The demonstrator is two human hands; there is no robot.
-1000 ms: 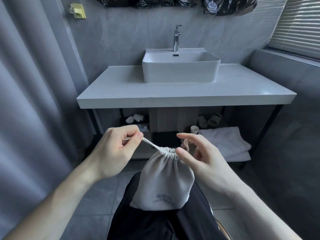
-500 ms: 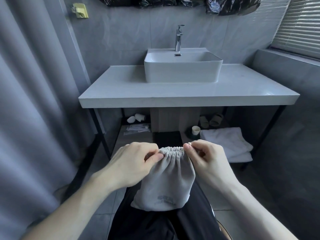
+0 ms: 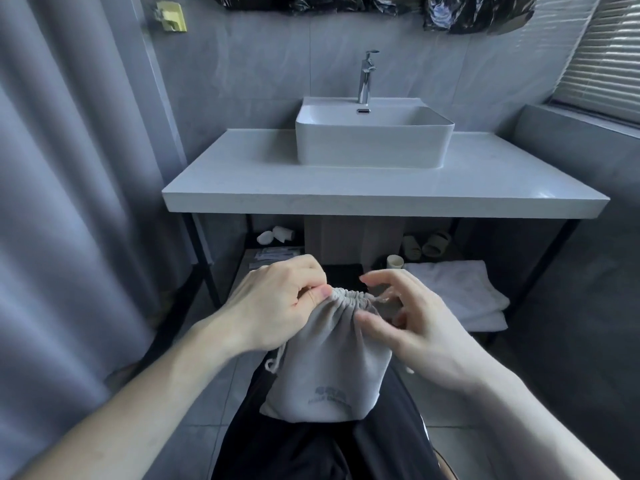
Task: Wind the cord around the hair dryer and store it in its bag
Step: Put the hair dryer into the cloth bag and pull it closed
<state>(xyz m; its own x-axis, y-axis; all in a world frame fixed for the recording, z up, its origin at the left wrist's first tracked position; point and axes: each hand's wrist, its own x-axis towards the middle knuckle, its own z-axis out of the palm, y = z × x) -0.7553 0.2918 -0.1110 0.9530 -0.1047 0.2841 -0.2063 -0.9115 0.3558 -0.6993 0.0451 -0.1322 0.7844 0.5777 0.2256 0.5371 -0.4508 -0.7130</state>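
Note:
A grey drawstring bag [image 3: 329, 368] rests on my lap, its mouth gathered tight at the top. The hair dryer and its cord are hidden inside. My left hand [image 3: 277, 303] pinches the puckered left rim of the bag between thumb and fingers. A loop of drawstring [image 3: 275, 360] hangs below that hand. My right hand [image 3: 412, 320] is at the right side of the gathered mouth, fingers spread and blurred, thumb pressing the cloth; whether it holds the string there is unclear.
A white vanity counter [image 3: 381, 192] with a basin [image 3: 374, 136] and tap stands straight ahead. Under it lie a folded white towel [image 3: 460, 292], a small cup [image 3: 394, 262] and slippers. A grey curtain [image 3: 69, 202] hangs at the left.
My left hand pulled the drawstring out leftward, then came back to the bag's mouth and let the string drop. My right hand's fingers have opened out beside the gathered rim.

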